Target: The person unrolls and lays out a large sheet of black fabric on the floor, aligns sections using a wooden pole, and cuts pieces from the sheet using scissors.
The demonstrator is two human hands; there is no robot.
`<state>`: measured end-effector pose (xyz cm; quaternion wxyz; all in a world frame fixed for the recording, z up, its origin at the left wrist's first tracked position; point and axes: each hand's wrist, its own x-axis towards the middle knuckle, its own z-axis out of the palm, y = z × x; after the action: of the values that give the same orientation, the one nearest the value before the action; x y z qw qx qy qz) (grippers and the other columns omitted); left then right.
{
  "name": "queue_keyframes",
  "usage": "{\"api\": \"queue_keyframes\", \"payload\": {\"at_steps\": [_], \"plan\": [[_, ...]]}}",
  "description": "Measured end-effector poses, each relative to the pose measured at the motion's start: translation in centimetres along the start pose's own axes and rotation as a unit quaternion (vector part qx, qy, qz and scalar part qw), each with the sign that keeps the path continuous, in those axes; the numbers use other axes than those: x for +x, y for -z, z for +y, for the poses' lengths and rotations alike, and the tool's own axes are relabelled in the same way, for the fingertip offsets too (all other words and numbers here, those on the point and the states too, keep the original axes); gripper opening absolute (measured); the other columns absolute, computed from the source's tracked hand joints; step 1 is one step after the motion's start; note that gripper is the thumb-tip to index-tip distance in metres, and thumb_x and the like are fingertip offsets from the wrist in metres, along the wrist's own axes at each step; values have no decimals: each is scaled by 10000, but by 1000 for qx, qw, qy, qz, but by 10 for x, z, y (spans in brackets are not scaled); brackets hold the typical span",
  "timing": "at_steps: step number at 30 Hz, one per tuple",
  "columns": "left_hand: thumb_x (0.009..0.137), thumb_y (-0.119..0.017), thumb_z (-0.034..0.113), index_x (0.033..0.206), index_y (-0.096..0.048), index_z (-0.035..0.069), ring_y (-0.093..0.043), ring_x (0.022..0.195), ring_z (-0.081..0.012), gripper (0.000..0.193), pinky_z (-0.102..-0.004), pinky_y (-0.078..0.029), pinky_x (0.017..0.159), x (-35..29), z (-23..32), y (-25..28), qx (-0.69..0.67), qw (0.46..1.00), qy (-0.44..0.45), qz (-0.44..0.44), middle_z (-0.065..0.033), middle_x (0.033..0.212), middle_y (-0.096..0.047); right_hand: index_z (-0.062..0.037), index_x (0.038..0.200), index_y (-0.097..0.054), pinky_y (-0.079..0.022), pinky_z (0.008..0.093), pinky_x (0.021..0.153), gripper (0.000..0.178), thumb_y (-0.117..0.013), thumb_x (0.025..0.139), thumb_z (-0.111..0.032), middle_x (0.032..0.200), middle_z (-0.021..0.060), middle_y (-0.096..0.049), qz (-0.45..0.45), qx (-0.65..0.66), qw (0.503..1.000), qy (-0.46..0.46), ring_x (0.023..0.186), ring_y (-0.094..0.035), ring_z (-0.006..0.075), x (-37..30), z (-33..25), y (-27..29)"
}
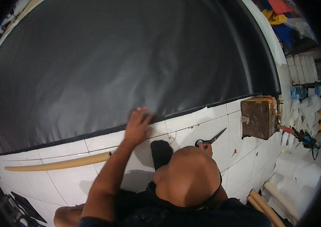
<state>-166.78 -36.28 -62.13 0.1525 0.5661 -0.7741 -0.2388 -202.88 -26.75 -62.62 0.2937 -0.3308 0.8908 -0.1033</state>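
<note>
A large black leather-like sheet [103, 68] lies spread over white floor tiles. My left hand [139, 125] rests on its near edge, fingers apart and pressed lightly to the material. Just right of my bent knee [190, 176], my right hand [206, 146] holds a pair of scissors [218, 135] near the floor. Their dark blades point away to the upper right. The knee hides most of that hand. A black-covered foot [162, 153] stands on the tiles between my hands.
A worn brown block [259, 118] sits at the sheet's near right corner. Left of my arm lies a long tan cardboard tube [54, 163]. More tubes [264, 206] lie at the lower right. Wrapped tools [306, 139] and plastic clutter line the right side.
</note>
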Motion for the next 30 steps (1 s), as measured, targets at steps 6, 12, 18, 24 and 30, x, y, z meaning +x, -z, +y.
{"api": "queue_keyframes", "payload": {"at_steps": [6, 12, 18, 24, 30], "plan": [[885, -605, 220, 1313, -551, 131, -328, 1378, -365, 441, -582, -206, 1136, 29, 29, -44, 37, 999, -21, -6, -172, 1470, -377, 55, 1012, -629, -493, 465, 831, 580, -697, 747, -456, 1048, 249, -643, 27, -78, 996, -31, 952, -626, 395, 21, 28, 17], [890, -545, 184, 1166, -646, 96, -454, 1247, -341, 308, -604, -241, 1113, 28, 38, -39, 70, 996, -30, -43, -162, 1240, -538, 20, 1017, -647, -521, 408, 777, 461, -621, 867, -415, 867, 122, -686, -213, -250, 939, 101, 919, -664, 275, -21, 9, 23], [850, -556, 131, 1133, -657, 65, -522, 1148, -282, 308, -601, -246, 1112, 35, 43, -41, 76, 995, -6, -68, -108, 1117, -588, 4, 1047, -624, -511, 403, 790, 473, -608, 877, -436, 862, 128, -673, -310, -48, 925, 215, 899, -653, 274, -116, -87, 44], [828, -582, 128, 1014, -696, 60, -550, 1057, -288, 229, -570, -274, 1116, 45, 40, -44, 11, 1000, 22, 5, -83, 988, -610, -12, 1078, -600, -500, 398, 803, 485, -596, 886, -457, 858, 135, -660, -294, -43, 884, 362, 879, -642, 274, -142, -163, 74], [810, -616, 110, 960, -702, 65, -551, 1029, -292, 178, -569, -318, 1089, 43, 44, -41, -27, 998, 46, 27, -83, 950, -616, -27, 1109, -576, -489, 393, 816, 498, -584, 896, -478, 853, 141, -646, -244, -44, 865, 437, 858, -631, 274, -148, -201, 90]]}}
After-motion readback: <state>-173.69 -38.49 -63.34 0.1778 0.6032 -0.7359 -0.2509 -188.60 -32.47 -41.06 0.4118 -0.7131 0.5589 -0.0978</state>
